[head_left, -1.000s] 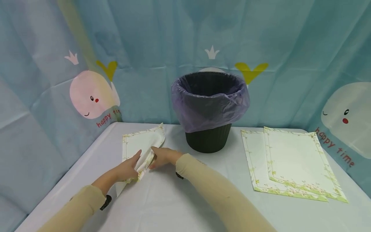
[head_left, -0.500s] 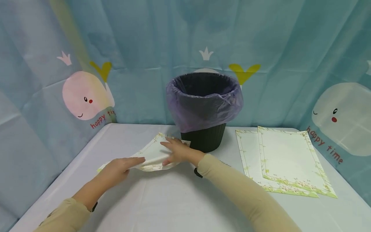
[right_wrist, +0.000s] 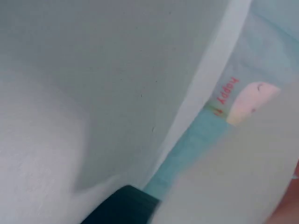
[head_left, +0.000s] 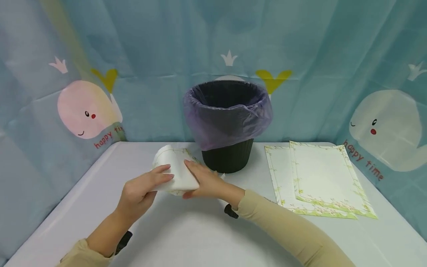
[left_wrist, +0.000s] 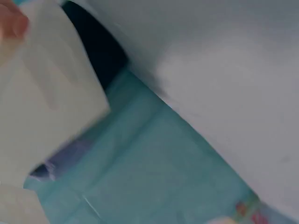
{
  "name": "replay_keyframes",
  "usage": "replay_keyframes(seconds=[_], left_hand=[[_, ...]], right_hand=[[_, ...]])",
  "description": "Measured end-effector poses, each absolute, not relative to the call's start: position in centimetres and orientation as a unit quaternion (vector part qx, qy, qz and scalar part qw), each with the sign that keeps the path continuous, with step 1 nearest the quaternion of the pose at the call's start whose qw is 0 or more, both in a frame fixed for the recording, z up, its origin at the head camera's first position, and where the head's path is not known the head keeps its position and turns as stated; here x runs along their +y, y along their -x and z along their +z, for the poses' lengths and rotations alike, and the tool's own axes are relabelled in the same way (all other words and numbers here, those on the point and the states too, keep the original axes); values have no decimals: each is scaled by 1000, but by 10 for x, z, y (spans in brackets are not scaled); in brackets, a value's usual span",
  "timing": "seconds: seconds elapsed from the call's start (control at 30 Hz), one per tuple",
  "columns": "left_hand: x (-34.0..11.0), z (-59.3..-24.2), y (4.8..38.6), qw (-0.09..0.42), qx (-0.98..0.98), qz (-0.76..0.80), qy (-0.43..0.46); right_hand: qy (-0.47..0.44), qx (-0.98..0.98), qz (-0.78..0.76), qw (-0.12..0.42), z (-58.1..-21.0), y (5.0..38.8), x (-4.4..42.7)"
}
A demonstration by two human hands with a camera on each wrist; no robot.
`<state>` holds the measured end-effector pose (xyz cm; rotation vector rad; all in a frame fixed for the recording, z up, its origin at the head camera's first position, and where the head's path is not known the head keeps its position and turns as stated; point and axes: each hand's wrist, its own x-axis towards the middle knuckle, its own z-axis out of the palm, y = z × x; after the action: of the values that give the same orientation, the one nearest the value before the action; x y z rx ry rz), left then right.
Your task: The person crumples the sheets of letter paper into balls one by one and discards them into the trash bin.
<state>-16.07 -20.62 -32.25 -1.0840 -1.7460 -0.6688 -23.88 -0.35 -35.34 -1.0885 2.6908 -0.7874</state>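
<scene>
A white sheet of paper (head_left: pixel 178 174) with a printed leafy border is bent over between the two hands, in front of the bin. My left hand (head_left: pixel 141 189) grips its left side, fingers on the upper face. On the right side, my right hand (head_left: pixel 211 181) holds the same sheet, fingers spread over the bend. Pale paper (left_wrist: pixel 51 98) fills the left of the left wrist view, with a fingertip at its top corner. A blurred stretch of paper (right_wrist: pixel 233 182) crosses the lower right of the right wrist view. The sheet's underside is hidden in the head view.
A dark bin (head_left: pixel 228 157) with a purple plastic liner (head_left: pixel 227 126) stands at the back of the white-covered table (head_left: pixel 186 237). Two more bordered sheets (head_left: pixel 323 174) lie overlapping on the right. A blue printed curtain (head_left: pixel 150 107) hangs behind and along both sides.
The sheet has been turned and bent over into a more compact shape. Both hands have shifted, the right one moving right overall. The view has panned slightly right.
</scene>
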Motion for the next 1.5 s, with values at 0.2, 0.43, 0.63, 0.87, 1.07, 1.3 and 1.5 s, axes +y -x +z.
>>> replay_keyframes(seconds=[0.2,0.43,0.63,0.87,1.07,1.3,1.5], left_hand=[[-181,-320,160,391,-693,-468,384],[-166,-315,156,278,-841,-361,292],[-149,-300,161,156,-884,-365,247],[-122,-303,176,58,-786,-604,121],[-106,-312,187,49,-714,-697,44],[-108,-312,188,89,-677,-731,-1],[-116,-300,177,120,-611,-782,-8]], right_hand=[[441,852,-255,-118,-346,231,23],[462,816,-189,-291,-332,232,67],[475,799,-149,-336,-319,227,90],[497,778,-170,-346,-319,222,96],[510,775,-124,-352,-323,222,97],[456,844,-195,-204,-309,213,107],[308,879,-363,0,-299,213,140]])
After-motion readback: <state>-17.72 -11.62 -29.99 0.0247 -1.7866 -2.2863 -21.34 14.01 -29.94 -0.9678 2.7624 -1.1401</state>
